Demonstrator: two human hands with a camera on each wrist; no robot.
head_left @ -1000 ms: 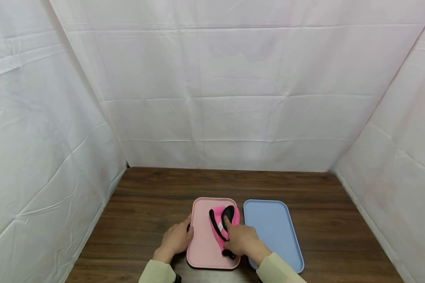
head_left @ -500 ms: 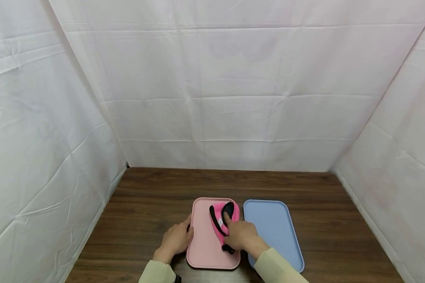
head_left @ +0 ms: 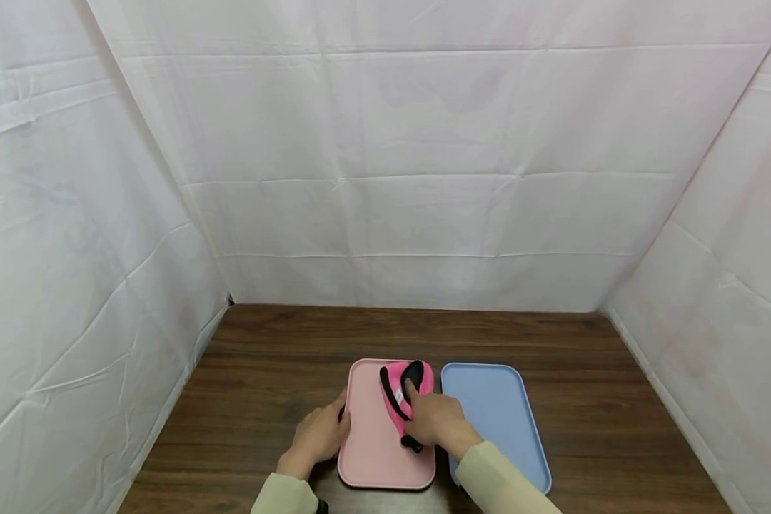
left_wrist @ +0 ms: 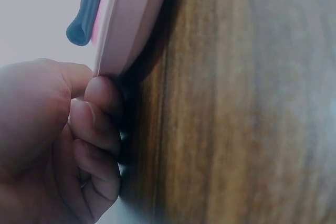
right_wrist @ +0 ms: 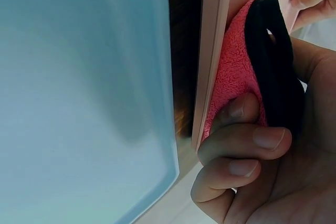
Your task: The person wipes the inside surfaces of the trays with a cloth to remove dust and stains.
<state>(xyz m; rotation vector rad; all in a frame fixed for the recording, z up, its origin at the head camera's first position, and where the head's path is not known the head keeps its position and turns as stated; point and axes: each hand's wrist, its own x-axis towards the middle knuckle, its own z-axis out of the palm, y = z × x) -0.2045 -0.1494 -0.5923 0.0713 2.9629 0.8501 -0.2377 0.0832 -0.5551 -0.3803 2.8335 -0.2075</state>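
Observation:
A pink tray (head_left: 373,457) lies on the brown table, its long side running away from me. At its left edge my left hand (head_left: 318,434) grips the rim, thumb on top; in the left wrist view the fingers (left_wrist: 97,124) curl against the outside of the tray. My right hand (head_left: 435,420) holds a pink fleecy cloth (right_wrist: 233,66) with black edging and a black strap-like part, pressed on the tray's right side near the far end. The index finger reaches along the cloth's black part, while other fingers curl round its edge. The palm hides some of the cloth.
A blue tray (head_left: 501,421) lies just right of the pink one, with a narrow strip of table between them. My right forearm passes over its near left corner. White cloth walls (head_left: 424,214) enclose the table (head_left: 283,343) at the back and both sides.
My right hand has slid the pink cloth a short way toward the far end of the pink tray. My left hand and both trays have stayed put.

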